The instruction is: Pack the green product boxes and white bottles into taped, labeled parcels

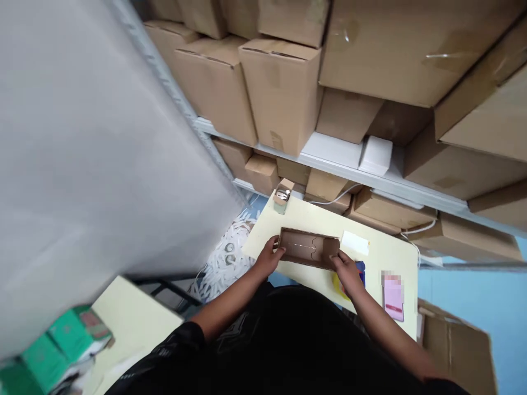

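An open brown cardboard box, long and narrow, is held over the near side of the pale table, its bare inside facing me. My left hand grips its left end, thumb at the rim. At the opposite end, my right hand pinches the right wall. Partly covered by the right hand and forearm is a blue and yellow item, whose kind I cannot make out. Behind the box lies a white slip of paper.
A phone lies on the table at right. A small open carton stands at its far left corner. Shelves of cardboard boxes rise behind. White paper strips cover the floor left. Green boxes sit on another table.
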The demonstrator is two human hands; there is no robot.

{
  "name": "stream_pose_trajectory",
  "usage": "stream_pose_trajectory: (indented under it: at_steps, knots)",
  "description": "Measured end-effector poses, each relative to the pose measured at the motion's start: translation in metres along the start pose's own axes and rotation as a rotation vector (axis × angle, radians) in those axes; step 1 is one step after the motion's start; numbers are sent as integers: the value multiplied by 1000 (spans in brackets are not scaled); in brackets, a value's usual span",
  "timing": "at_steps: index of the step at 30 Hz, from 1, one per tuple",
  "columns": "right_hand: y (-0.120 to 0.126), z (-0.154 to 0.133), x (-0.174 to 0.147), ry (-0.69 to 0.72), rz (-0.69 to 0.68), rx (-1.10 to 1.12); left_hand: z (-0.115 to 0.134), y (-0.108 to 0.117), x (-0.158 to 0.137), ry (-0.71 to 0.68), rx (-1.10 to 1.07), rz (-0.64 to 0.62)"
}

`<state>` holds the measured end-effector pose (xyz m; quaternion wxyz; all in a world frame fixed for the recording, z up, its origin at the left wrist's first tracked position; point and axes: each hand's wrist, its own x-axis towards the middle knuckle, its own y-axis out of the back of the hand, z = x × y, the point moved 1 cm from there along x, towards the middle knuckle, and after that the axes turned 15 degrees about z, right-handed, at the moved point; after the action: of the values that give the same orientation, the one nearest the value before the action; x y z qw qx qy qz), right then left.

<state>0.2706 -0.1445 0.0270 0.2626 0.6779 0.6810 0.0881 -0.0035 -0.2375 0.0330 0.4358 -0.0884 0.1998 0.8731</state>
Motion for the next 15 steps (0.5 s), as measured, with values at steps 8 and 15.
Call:
stream_pose_trajectory:
  at_steps: [8,15]
  knots:
    - [-32,-65,-3,229,-430,33,-22,53,-115,54,-154,525]
    - [-131,-99,-90,403,-684,-34,-63,140,-224,58,-197,917]
